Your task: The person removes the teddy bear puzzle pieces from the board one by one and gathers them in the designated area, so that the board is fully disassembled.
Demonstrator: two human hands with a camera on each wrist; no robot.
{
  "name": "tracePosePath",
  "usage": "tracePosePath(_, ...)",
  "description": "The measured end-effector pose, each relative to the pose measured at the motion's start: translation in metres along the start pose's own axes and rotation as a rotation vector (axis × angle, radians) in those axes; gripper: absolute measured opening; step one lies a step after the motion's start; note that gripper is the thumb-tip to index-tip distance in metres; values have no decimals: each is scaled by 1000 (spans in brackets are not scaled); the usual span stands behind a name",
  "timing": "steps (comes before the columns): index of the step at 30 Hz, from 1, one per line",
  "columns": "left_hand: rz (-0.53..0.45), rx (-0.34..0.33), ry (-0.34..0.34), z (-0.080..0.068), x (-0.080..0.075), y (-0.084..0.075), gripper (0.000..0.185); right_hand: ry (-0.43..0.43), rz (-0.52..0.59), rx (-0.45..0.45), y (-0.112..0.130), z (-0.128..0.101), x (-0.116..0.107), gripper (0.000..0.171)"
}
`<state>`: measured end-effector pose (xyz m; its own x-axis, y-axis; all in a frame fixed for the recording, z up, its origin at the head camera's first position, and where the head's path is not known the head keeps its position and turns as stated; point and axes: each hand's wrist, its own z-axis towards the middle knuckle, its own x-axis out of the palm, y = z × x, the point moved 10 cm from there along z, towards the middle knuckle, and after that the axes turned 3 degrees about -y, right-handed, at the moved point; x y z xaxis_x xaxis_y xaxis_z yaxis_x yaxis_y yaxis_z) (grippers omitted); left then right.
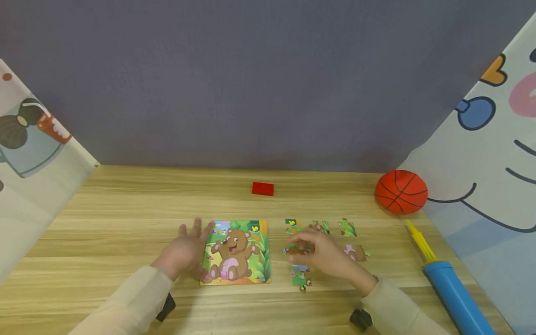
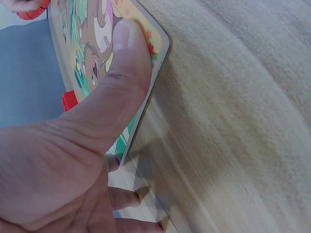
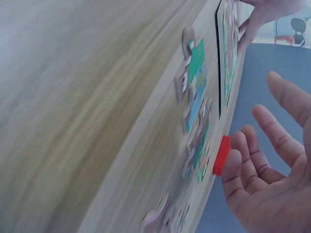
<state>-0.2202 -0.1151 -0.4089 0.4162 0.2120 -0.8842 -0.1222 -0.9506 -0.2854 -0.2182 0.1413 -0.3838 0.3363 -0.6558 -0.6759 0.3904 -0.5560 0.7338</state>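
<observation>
A square puzzle board (image 1: pixel 235 253) with a printed brown bear lies flat on the wooden table. My left hand (image 1: pixel 186 251) is spread at its left side, the thumb (image 2: pixel 130 58) pressing on the near-left corner and the other fingers along the left edge. Several loose jigsaw pieces lie to the right of the board, among them a bear-face piece (image 1: pixel 301 277) and a green leaf piece (image 1: pixel 347 227). Over these pieces hovers my right hand (image 1: pixel 324 253), fingers loosely bent and apart, nothing between them. Beneath its fingertips another jigsaw piece (image 3: pixel 197 145) is partly hidden in the head view.
A red block (image 1: pixel 263 189) sits behind the board. At the back right is a red toy basketball (image 1: pixel 401 191); a blue pump (image 1: pixel 458 298) with a yellow nozzle lies along the right side. A grey panel (image 1: pixel 251 93) stands behind the table, with printed cloths at both sides.
</observation>
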Motion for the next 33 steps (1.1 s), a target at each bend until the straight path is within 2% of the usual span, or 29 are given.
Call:
tracePosePath(6, -10, -4, -1, 0, 0, 0, 129, 7, -57, 33, 6, 15, 11, 37)
tracePosePath(19, -63, -11, 3, -3, -2, 1, 130, 54, -55, 101, 22, 51, 38, 35)
tracePosePath(26, -37, -6, -2, -2, -3, 1, 130, 85, -57, 96, 36, 71, 54, 32)
tracePosePath(33, -36, 0, -9, -3, -2, 1, 129, 102, -76, 55, 49, 85, 71, 37)
